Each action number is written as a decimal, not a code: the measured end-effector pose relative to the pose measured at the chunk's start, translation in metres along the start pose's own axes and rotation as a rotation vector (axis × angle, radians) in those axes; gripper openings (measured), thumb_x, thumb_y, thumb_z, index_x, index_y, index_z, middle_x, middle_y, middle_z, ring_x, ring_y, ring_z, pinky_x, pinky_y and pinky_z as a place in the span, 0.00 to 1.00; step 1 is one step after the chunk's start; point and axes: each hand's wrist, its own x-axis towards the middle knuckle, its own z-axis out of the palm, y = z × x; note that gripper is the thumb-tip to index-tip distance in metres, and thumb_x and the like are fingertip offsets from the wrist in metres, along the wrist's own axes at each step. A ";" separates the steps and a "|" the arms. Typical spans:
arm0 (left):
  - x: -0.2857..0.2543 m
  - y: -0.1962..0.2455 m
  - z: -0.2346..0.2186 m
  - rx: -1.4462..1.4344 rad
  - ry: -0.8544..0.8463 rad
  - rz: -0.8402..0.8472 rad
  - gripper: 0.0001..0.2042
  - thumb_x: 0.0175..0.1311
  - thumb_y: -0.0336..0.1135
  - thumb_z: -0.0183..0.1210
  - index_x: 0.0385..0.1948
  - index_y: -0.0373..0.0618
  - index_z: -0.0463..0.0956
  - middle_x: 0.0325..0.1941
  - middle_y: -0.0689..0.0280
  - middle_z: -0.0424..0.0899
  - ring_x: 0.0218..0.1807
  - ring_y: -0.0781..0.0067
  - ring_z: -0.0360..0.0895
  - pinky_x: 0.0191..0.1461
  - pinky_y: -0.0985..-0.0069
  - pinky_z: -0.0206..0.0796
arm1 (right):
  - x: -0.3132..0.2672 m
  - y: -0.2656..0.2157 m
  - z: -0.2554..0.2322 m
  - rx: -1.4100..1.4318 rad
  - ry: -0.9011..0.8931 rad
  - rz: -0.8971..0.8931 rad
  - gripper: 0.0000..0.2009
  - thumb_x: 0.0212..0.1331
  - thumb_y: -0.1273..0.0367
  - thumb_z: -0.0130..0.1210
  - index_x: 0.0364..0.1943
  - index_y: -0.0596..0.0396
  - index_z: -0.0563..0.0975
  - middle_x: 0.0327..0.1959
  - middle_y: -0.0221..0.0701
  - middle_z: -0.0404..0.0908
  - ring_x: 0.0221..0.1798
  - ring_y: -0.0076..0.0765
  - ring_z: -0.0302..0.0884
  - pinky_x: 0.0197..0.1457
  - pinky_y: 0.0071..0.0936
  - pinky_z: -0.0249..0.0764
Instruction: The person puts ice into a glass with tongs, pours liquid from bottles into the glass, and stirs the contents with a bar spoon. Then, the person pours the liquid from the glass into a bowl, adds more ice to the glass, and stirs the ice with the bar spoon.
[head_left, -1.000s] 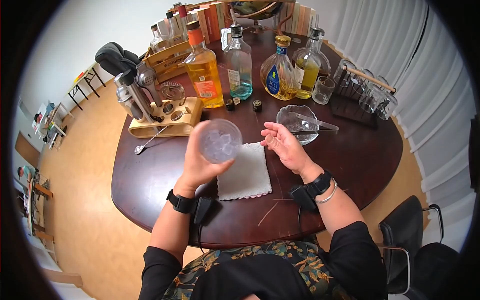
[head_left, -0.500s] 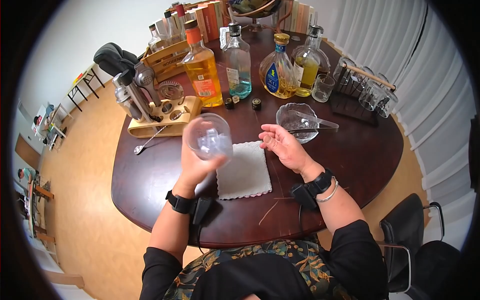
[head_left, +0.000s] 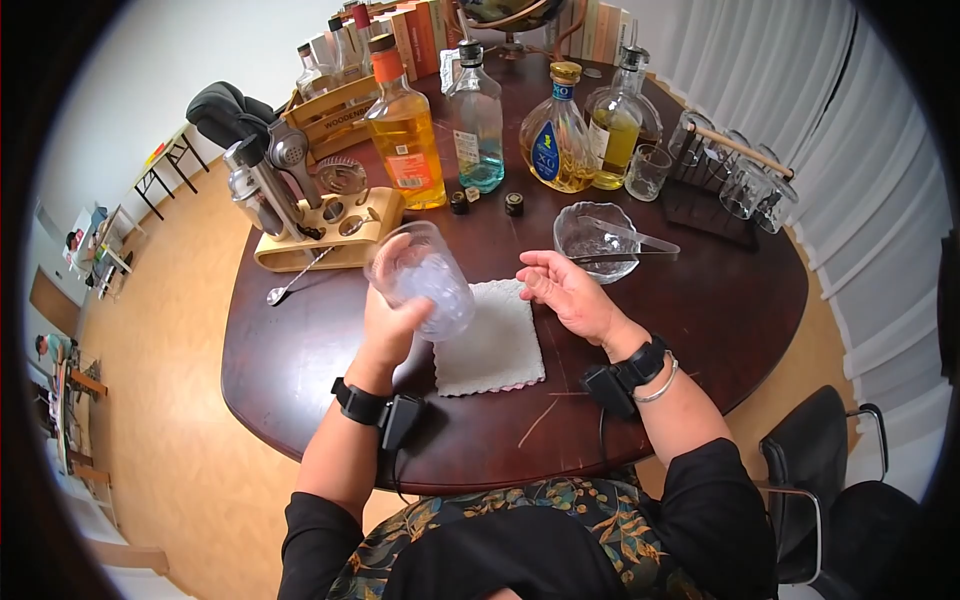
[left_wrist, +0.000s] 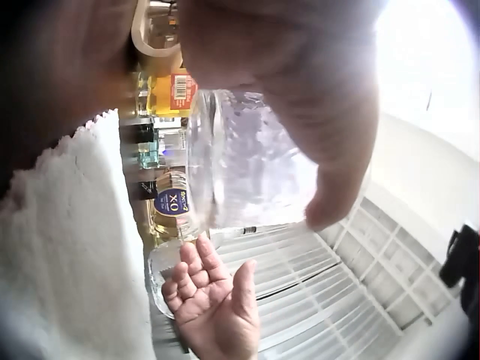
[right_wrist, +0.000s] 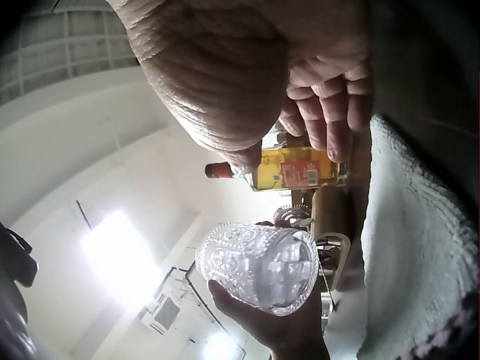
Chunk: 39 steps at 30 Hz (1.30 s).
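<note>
My left hand (head_left: 388,325) grips a clear patterned glass (head_left: 432,285) above the table, tilted, its mouth toward the upper left in the head view. Ice cubes (right_wrist: 285,268) show inside it in the right wrist view. Below and to the right of the glass lies a white scalloped cloth (head_left: 490,345). My right hand (head_left: 572,298) hovers by the cloth's upper right corner, palm turned inward, fingers loosely bent and holding nothing. Just beyond it, a clear glass bowl (head_left: 575,232) has tongs (head_left: 645,242) lying across it.
Bottles stand at the back, among them an orange-labelled one (head_left: 408,150) and a round XO bottle (head_left: 558,150). Bar tools fill a wooden stand (head_left: 330,247) on the left, with a spoon (head_left: 278,296) beside it. A rack (head_left: 705,215) of glasses is on the right.
The glass has moved slightly left and swung from facing up at the head camera to tilting sideways as my left hand turned. My right hand has barely moved.
</note>
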 end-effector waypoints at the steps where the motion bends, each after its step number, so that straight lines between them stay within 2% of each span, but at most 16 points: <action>1: 0.001 0.004 -0.001 -0.183 0.040 -0.098 0.44 0.35 0.31 0.72 0.61 0.40 0.59 0.57 0.59 0.70 0.60 0.65 0.68 0.64 0.68 0.61 | 0.000 0.000 0.000 -0.006 -0.001 0.002 0.30 0.65 0.52 0.53 0.61 0.61 0.63 0.52 0.33 0.73 0.49 0.24 0.74 0.53 0.24 0.70; 2: 0.003 0.006 -0.002 -0.365 0.081 -0.197 0.44 0.35 0.31 0.72 0.61 0.40 0.59 0.57 0.60 0.70 0.60 0.65 0.67 0.65 0.68 0.60 | 0.000 0.001 0.000 -0.011 -0.003 0.011 0.30 0.65 0.52 0.53 0.61 0.61 0.63 0.52 0.33 0.73 0.49 0.24 0.74 0.53 0.24 0.70; 6: 0.000 -0.001 -0.005 0.498 -0.068 0.186 0.46 0.38 0.40 0.73 0.63 0.41 0.57 0.59 0.60 0.68 0.62 0.65 0.66 0.66 0.66 0.60 | -0.001 -0.001 0.002 -0.015 -0.015 0.033 0.30 0.65 0.52 0.52 0.61 0.61 0.63 0.51 0.33 0.74 0.49 0.24 0.74 0.53 0.24 0.70; 7: -0.003 0.002 -0.002 0.511 -0.121 0.183 0.46 0.36 0.34 0.74 0.63 0.40 0.57 0.59 0.60 0.67 0.62 0.64 0.66 0.66 0.66 0.59 | -0.001 0.000 0.003 -0.010 -0.020 0.037 0.30 0.65 0.52 0.52 0.61 0.61 0.63 0.51 0.33 0.74 0.49 0.24 0.74 0.53 0.24 0.69; 10: -0.006 0.008 0.006 0.550 -0.149 0.213 0.45 0.34 0.32 0.74 0.62 0.40 0.58 0.57 0.59 0.70 0.59 0.64 0.69 0.64 0.67 0.61 | 0.000 0.002 0.002 -0.033 -0.027 0.033 0.30 0.66 0.52 0.52 0.61 0.61 0.63 0.51 0.33 0.75 0.49 0.25 0.74 0.53 0.24 0.69; 13: 0.001 -0.010 -0.008 -0.108 -0.004 -0.080 0.45 0.34 0.33 0.73 0.62 0.41 0.59 0.57 0.60 0.70 0.58 0.65 0.69 0.63 0.68 0.62 | 0.000 0.003 0.001 -0.026 -0.036 0.040 0.29 0.66 0.52 0.52 0.61 0.61 0.64 0.50 0.33 0.75 0.49 0.25 0.74 0.53 0.24 0.69; 16: 0.003 -0.005 -0.009 -0.029 0.016 -0.034 0.45 0.33 0.33 0.73 0.62 0.41 0.59 0.57 0.60 0.70 0.58 0.66 0.69 0.62 0.69 0.62 | -0.001 0.001 0.002 -0.053 -0.051 0.066 0.29 0.66 0.52 0.52 0.61 0.61 0.64 0.50 0.33 0.75 0.49 0.25 0.74 0.54 0.24 0.69; 17: 0.003 -0.004 -0.011 0.216 -0.031 0.032 0.45 0.34 0.33 0.74 0.62 0.41 0.59 0.56 0.60 0.70 0.58 0.66 0.70 0.62 0.69 0.62 | -0.001 0.001 0.002 -0.050 -0.052 0.072 0.29 0.66 0.53 0.52 0.61 0.61 0.64 0.50 0.32 0.75 0.49 0.25 0.74 0.54 0.24 0.69; 20: -0.005 0.002 -0.002 0.537 -0.137 0.198 0.46 0.36 0.39 0.75 0.61 0.39 0.58 0.59 0.59 0.68 0.60 0.65 0.68 0.65 0.66 0.61 | 0.000 0.002 0.003 -0.048 -0.054 0.081 0.28 0.66 0.53 0.53 0.60 0.62 0.65 0.49 0.33 0.75 0.49 0.25 0.75 0.54 0.24 0.70; 21: -0.004 0.001 -0.002 0.538 -0.213 0.233 0.48 0.34 0.34 0.76 0.62 0.41 0.56 0.59 0.58 0.68 0.61 0.65 0.68 0.65 0.66 0.60 | 0.000 0.002 0.003 -0.050 -0.050 0.076 0.28 0.66 0.54 0.53 0.59 0.63 0.66 0.48 0.33 0.76 0.48 0.25 0.75 0.54 0.24 0.70; 24: -0.007 0.005 0.002 0.502 -0.163 0.245 0.45 0.34 0.32 0.75 0.61 0.41 0.59 0.56 0.60 0.70 0.58 0.66 0.70 0.62 0.69 0.63 | 0.000 0.003 0.003 -0.048 -0.050 0.072 0.28 0.66 0.54 0.53 0.59 0.63 0.67 0.47 0.33 0.76 0.47 0.26 0.75 0.53 0.24 0.71; 27: -0.001 -0.007 -0.007 -0.199 -0.001 -0.077 0.46 0.34 0.33 0.74 0.62 0.42 0.59 0.56 0.60 0.70 0.58 0.66 0.69 0.63 0.68 0.62 | -0.001 0.003 0.004 -0.034 -0.055 0.077 0.28 0.66 0.54 0.53 0.59 0.63 0.67 0.47 0.33 0.76 0.48 0.26 0.75 0.53 0.24 0.71; 31: 0.001 -0.001 -0.013 0.238 -0.077 0.073 0.47 0.33 0.34 0.74 0.63 0.42 0.57 0.58 0.59 0.69 0.59 0.66 0.68 0.64 0.68 0.60 | 0.000 0.003 0.004 -0.035 -0.058 0.076 0.28 0.66 0.54 0.53 0.59 0.63 0.67 0.46 0.33 0.76 0.47 0.26 0.75 0.53 0.24 0.71; 34: -0.003 0.003 -0.005 0.350 -0.157 0.167 0.47 0.33 0.34 0.74 0.63 0.42 0.57 0.58 0.60 0.69 0.60 0.66 0.68 0.64 0.68 0.60 | 0.000 0.003 0.005 -0.048 -0.062 0.078 0.28 0.66 0.54 0.53 0.58 0.64 0.67 0.46 0.34 0.77 0.47 0.27 0.76 0.53 0.25 0.71; 38: -0.002 0.000 -0.010 0.240 -0.176 0.064 0.46 0.34 0.39 0.75 0.61 0.40 0.59 0.57 0.60 0.70 0.61 0.66 0.67 0.65 0.68 0.60 | -0.001 0.004 0.005 -0.043 -0.071 0.081 0.28 0.66 0.54 0.53 0.58 0.64 0.68 0.46 0.34 0.77 0.47 0.27 0.76 0.53 0.25 0.72; 39: -0.005 -0.006 -0.006 -0.139 -0.037 -0.098 0.47 0.35 0.43 0.75 0.62 0.40 0.60 0.57 0.61 0.70 0.60 0.66 0.68 0.65 0.68 0.61 | -0.001 0.004 0.005 -0.042 -0.074 0.078 0.28 0.66 0.53 0.53 0.58 0.64 0.68 0.46 0.34 0.77 0.47 0.27 0.76 0.53 0.25 0.72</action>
